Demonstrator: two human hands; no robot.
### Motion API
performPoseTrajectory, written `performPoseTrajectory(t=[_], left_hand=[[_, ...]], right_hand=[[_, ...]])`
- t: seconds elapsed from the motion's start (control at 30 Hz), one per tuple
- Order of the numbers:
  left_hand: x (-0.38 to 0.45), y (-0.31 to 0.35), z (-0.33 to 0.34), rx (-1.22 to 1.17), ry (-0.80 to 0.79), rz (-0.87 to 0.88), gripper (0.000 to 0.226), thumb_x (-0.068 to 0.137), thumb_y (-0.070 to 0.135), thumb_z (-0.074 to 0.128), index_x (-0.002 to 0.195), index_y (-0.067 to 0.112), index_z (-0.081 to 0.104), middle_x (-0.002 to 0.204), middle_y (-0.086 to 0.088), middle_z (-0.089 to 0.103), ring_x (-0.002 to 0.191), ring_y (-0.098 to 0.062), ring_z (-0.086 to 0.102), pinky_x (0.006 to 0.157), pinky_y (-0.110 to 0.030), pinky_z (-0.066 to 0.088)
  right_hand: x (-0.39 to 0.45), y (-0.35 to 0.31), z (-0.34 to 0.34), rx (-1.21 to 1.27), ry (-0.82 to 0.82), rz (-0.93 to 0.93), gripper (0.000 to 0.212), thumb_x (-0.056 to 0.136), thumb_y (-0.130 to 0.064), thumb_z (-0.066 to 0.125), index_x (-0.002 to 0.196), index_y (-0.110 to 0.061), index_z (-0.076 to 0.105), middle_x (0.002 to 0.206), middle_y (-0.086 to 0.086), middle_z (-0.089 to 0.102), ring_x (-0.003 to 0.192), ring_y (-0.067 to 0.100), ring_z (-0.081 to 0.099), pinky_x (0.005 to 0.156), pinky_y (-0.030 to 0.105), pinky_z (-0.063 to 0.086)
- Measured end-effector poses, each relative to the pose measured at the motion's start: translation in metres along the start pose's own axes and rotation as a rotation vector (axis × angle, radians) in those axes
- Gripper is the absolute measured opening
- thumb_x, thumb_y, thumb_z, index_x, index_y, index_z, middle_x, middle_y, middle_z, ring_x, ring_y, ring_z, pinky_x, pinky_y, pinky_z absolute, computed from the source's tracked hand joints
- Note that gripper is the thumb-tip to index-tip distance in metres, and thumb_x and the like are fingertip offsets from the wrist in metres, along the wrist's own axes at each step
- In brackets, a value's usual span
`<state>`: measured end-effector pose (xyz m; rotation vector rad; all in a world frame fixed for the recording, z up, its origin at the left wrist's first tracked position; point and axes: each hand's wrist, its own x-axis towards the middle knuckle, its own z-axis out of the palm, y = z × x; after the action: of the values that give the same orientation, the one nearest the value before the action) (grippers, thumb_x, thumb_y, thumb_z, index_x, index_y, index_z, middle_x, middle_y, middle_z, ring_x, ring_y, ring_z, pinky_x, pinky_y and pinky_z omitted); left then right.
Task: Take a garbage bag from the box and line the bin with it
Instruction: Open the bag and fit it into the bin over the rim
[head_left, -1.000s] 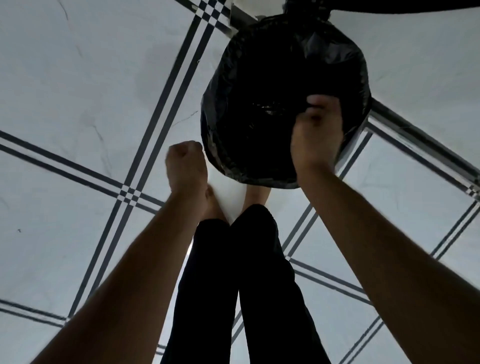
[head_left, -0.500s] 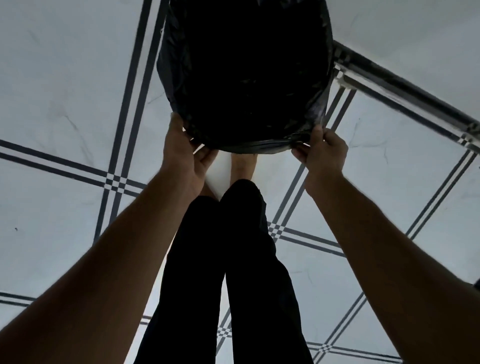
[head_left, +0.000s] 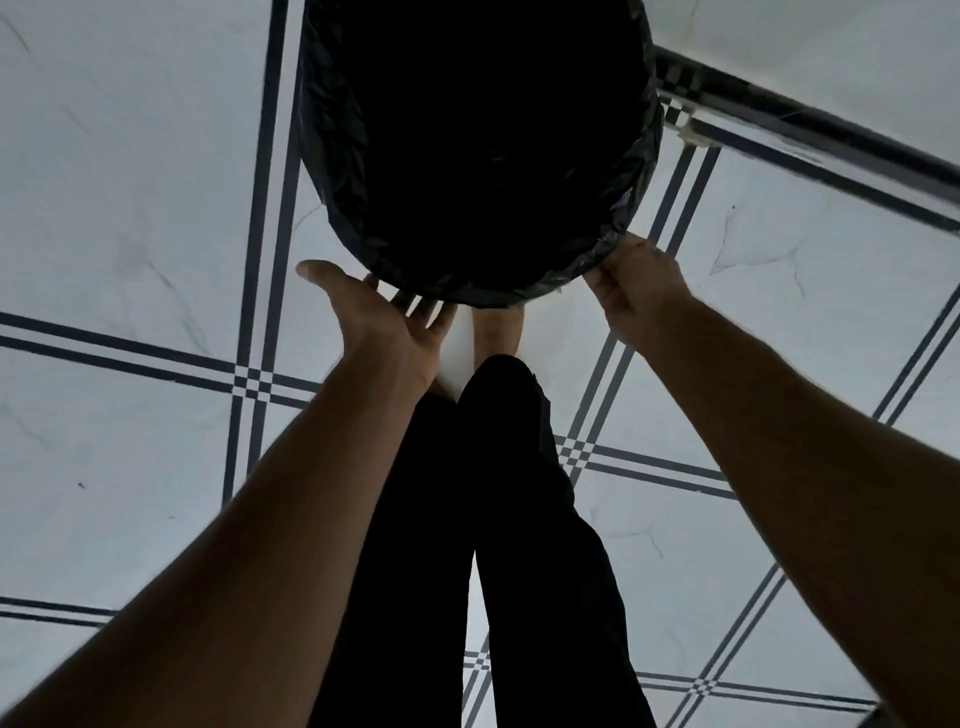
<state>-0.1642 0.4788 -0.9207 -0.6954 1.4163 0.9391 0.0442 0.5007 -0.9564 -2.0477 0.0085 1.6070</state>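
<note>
A black garbage bag (head_left: 631, 171) lines the round bin in front of my feet, its crinkled edge folded over the rim and its inside dark. My left hand (head_left: 382, 319) is open, palm up, with fingers spread just under the near-left rim. My right hand (head_left: 631, 283) pinches the bag's folded edge at the near-right rim. The bin's own wall is hidden under the bag. No box is in view.
White marble floor tiles (head_left: 130, 182) with dark double lines lie all around. My legs in black trousers (head_left: 488, 519) and a bare foot (head_left: 496, 327) stand right behind the bin. A dark threshold strip (head_left: 810, 124) runs at the upper right.
My left hand has let go of the bag's edge and turned palm up with fingers apart. The right hand keeps its pinch. The view has moved closer to the bin.
</note>
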Motion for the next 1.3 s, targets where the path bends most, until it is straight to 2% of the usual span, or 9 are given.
performPoseTrajectory(t=[0.07, 0.13, 0.2, 0.37, 0.7, 0.87, 1.03, 1.23, 1.3], left_hand=[[-0.001, 0.000, -0.002, 0.001, 0.026, 0.017, 0.090, 0.086, 0.081, 0.021, 0.145, 0.016, 0.043, 0.140, -0.015, 0.054, 0.124, -0.036, 0.054, 0.107, -0.055, 0.043], [-0.002, 0.001, -0.004, 0.018, 0.031, 0.029, 0.090, 0.088, 0.080, 0.019, 0.139, 0.012, 0.049, 0.132, -0.013, 0.059, 0.120, -0.033, 0.058, 0.108, -0.051, 0.043], [-0.002, 0.003, -0.005, 0.038, 0.037, 0.043, 0.088, 0.090, 0.078, 0.018, 0.137, 0.011, 0.051, 0.129, -0.011, 0.061, 0.120, -0.030, 0.058, 0.110, -0.048, 0.042], [0.000, 0.007, -0.007, 0.080, 0.051, 0.067, 0.087, 0.092, 0.076, 0.016, 0.137, 0.010, 0.051, 0.131, -0.010, 0.059, 0.122, -0.028, 0.057, 0.112, -0.045, 0.040], [0.003, 0.009, 0.002, 0.074, 0.006, 0.065, 0.089, 0.090, 0.077, 0.020, 0.140, 0.010, 0.049, 0.123, -0.011, 0.063, 0.120, -0.031, 0.058, 0.109, -0.049, 0.043], [0.004, 0.008, 0.002, 0.087, -0.042, 0.064, 0.090, 0.091, 0.076, 0.019, 0.141, 0.007, 0.047, 0.119, -0.013, 0.063, 0.118, -0.032, 0.060, 0.110, -0.048, 0.043], [0.011, 0.014, 0.008, 0.159, -0.021, 0.066, 0.090, 0.089, 0.078, 0.016, 0.144, 0.014, 0.047, 0.120, -0.009, 0.060, 0.117, -0.029, 0.054, 0.111, -0.050, 0.039], [0.006, 0.013, 0.014, 0.184, 0.005, 0.087, 0.089, 0.089, 0.079, 0.019, 0.144, 0.014, 0.046, 0.136, -0.010, 0.055, 0.131, -0.031, 0.049, 0.109, -0.052, 0.041], [0.007, 0.014, 0.015, 0.189, -0.006, 0.095, 0.089, 0.089, 0.078, 0.018, 0.141, 0.012, 0.047, 0.125, -0.009, 0.060, 0.127, -0.031, 0.052, 0.107, -0.049, 0.043]], right_hand=[[-0.004, 0.005, -0.007, 0.131, -0.101, 0.033, 0.016, 0.095, 0.000, 0.053, 0.104, -0.003, 0.066, 0.087, 0.004, 0.073, 0.076, 0.009, 0.070, 0.067, 0.017, 0.056], [-0.015, 0.004, -0.011, 0.277, -0.165, 0.069, 0.013, 0.100, -0.010, 0.051, 0.099, -0.006, 0.063, 0.073, 0.000, 0.073, 0.064, 0.006, 0.069, 0.068, 0.018, 0.056], [-0.024, 0.002, -0.014, 0.373, -0.167, 0.120, 0.022, 0.101, -0.024, 0.050, 0.100, -0.006, 0.062, 0.072, 0.002, 0.073, 0.067, 0.010, 0.072, 0.082, 0.026, 0.056], [-0.034, -0.001, -0.014, 0.300, -0.136, 0.149, 0.047, 0.090, -0.050, 0.056, 0.106, -0.009, 0.071, 0.110, 0.006, 0.071, 0.111, 0.020, 0.067, 0.097, 0.037, 0.053], [-0.035, -0.001, 0.006, 0.449, -0.138, 0.185, 0.053, 0.090, -0.056, 0.050, 0.109, -0.010, 0.066, 0.098, 0.005, 0.071, 0.097, 0.021, 0.067, 0.082, 0.035, 0.053], [-0.033, 0.001, 0.006, 0.535, -0.068, 0.196, 0.057, 0.091, -0.055, 0.048, 0.119, -0.008, 0.065, 0.122, 0.006, 0.068, 0.115, 0.024, 0.064, 0.097, 0.042, 0.051], [-0.038, 0.000, 0.014, 0.686, -0.003, 0.201, 0.055, 0.091, -0.049, 0.052, 0.124, -0.005, 0.060, 0.116, 0.011, 0.070, 0.106, 0.028, 0.068, 0.088, 0.040, 0.056], [-0.034, 0.000, 0.016, 0.775, -0.007, 0.182, 0.057, 0.093, -0.049, 0.051, 0.126, -0.004, 0.057, 0.124, 0.017, 0.065, 0.114, 0.035, 0.064, 0.103, 0.050, 0.048], [-0.030, 0.000, 0.015, 0.767, 0.000, 0.181, 0.055, 0.094, -0.047, 0.050, 0.126, -0.004, 0.057, 0.127, 0.018, 0.064, 0.116, 0.036, 0.063, 0.104, 0.052, 0.046]])
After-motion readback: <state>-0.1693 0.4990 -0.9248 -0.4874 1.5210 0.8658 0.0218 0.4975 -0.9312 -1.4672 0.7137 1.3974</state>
